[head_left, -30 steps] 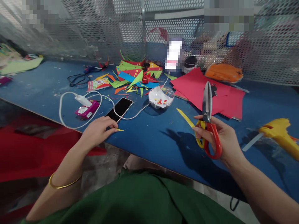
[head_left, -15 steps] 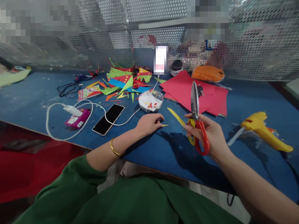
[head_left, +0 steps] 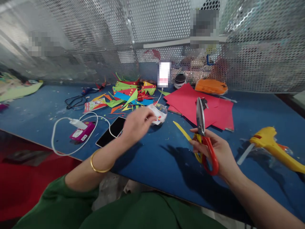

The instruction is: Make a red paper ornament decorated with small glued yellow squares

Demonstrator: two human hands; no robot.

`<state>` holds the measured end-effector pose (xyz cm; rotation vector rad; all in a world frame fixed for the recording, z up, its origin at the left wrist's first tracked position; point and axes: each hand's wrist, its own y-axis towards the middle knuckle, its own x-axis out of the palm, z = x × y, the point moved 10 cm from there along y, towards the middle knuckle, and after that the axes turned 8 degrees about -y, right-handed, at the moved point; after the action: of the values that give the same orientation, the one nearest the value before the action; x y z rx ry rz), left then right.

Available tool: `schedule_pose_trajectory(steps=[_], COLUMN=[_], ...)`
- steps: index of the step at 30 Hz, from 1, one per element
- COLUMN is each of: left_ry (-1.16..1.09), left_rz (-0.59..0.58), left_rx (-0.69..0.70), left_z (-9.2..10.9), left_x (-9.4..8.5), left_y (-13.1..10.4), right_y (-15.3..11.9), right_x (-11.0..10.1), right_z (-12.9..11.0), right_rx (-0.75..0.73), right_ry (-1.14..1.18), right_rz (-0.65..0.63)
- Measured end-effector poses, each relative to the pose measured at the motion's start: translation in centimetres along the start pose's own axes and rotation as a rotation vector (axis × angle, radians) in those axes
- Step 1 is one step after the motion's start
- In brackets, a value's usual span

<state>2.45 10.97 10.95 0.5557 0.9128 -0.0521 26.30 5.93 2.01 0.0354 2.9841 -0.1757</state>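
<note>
My right hand [head_left: 214,152] holds red-and-yellow-handled scissors [head_left: 200,117], blades pointing up and away. Between its thumb and finger it also pinches a thin yellow paper strip [head_left: 182,130]. My left hand [head_left: 138,124], somewhat blurred, is raised at the near left side of a small clear bowl [head_left: 162,119] lined with white paper and holding small red and yellow bits. The left fingertips are drawn together; whatever they hold, if anything, cannot be made out.
Colourful paper scraps [head_left: 128,92] lie at the back, red sheets [head_left: 190,101] right of them. A phone [head_left: 111,132], a purple adapter with a white cable [head_left: 82,132] and a yellow glue gun [head_left: 269,140] rest on the blue table [head_left: 152,165]. Behind stands a perforated metal panel [head_left: 162,19].
My left hand has moved left and away from me to the bowl, and the yellow sliver at its fingertips no longer shows. My right hand keeps the scissors and strip. The view has tilted up.
</note>
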Motion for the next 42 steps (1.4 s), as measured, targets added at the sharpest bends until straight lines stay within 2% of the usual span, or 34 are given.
schedule_pose_trajectory(steps=[2, 3, 5, 7, 9, 12, 13, 14, 15, 16, 17, 19, 21, 23, 27, 31, 34, 39, 42], left_ry=[0.118, 0.156, 0.185, 0.169, 0.146, 0.06, -0.092, -0.272, -0.45, -0.605, -0.739, -0.96, -1.083, -1.136, -1.154, -1.14, -1.131, -1.16, -1.184], left_rz=[0.195, 0.21, 0.156, 0.141, 0.186, 0.297, 0.312, 0.223, 0.073, -0.064, -0.153, -0.212, -0.228, -0.225, -0.106, 0.016, 0.004, -0.048, -0.083], left_rx=[-0.085, -0.142, -0.247, -0.262, -0.242, -0.19, -0.192, -0.208, -0.248, -0.307, -0.378, -0.508, -0.602, -0.647, -0.696, -0.728, -0.724, -0.711, -0.711], left_z=[-3.9, -6.2, -10.6, -12.6, -11.7, -6.5, -4.7, -3.0, -1.3, 0.1, 1.2, 2.4, 2.7, 2.7, 1.7, 0.7, 0.9, 1.7, 2.0], left_x=[-3.7, -4.3, -4.2, -3.7, -3.4, -2.9, -2.2, -0.4, 2.2, 4.6, 6.6, 9.2, 10.7, 11.3, 10.7, 9.8, 9.9, 11.0, 11.6], left_y=[2.2, 3.3, 5.0, 5.8, 5.3, 2.6, 1.4, 0.6, -0.2, -1.1, -2.0, -3.1, -3.5, -3.5, -3.4, -3.4, -3.6, -4.2, -4.6], right_y=[0.1, 0.2, 0.3, 0.3, 0.4, 0.5, 0.6, 0.6, 0.6, 0.6, 0.5, 0.4, 0.2, 0.1, -0.1, -0.1, 0.0, 0.0, -0.1], right_x=[-0.1, -0.1, -0.1, 0.0, -0.1, -0.1, 0.0, 0.0, 0.1, 0.1, 0.2, 0.3, 0.4, 0.6, 0.7, -0.2, -0.5, 0.8, 1.1], right_z=[0.4, 0.6, 0.8, 0.9, 0.8, 0.6, 0.5, 0.4, 0.3, 0.2, 0.0, -0.2, -0.4, -0.5, -0.7, -1.0, -0.7, -0.1, -0.3], right_rx=[0.02, 0.027, 0.028, 0.025, 0.028, 0.022, 0.014, 0.004, -0.007, -0.019, -0.031, -0.049, -0.047, -0.033, -0.004, -0.03, -0.029, 0.006, -0.029], right_ry=[-0.007, -0.008, -0.011, -0.022, -0.028, -0.012, -0.002, 0.009, 0.019, 0.029, 0.038, 0.049, 0.044, 0.032, 0.047, 0.088, 0.107, 0.071, 0.05], right_rz=[0.003, 0.0, -0.01, -0.015, -0.008, 0.012, 0.016, 0.021, 0.02, 0.017, 0.013, -0.004, -0.02, -0.035, -0.051, 0.014, 0.034, -0.062, -0.066])
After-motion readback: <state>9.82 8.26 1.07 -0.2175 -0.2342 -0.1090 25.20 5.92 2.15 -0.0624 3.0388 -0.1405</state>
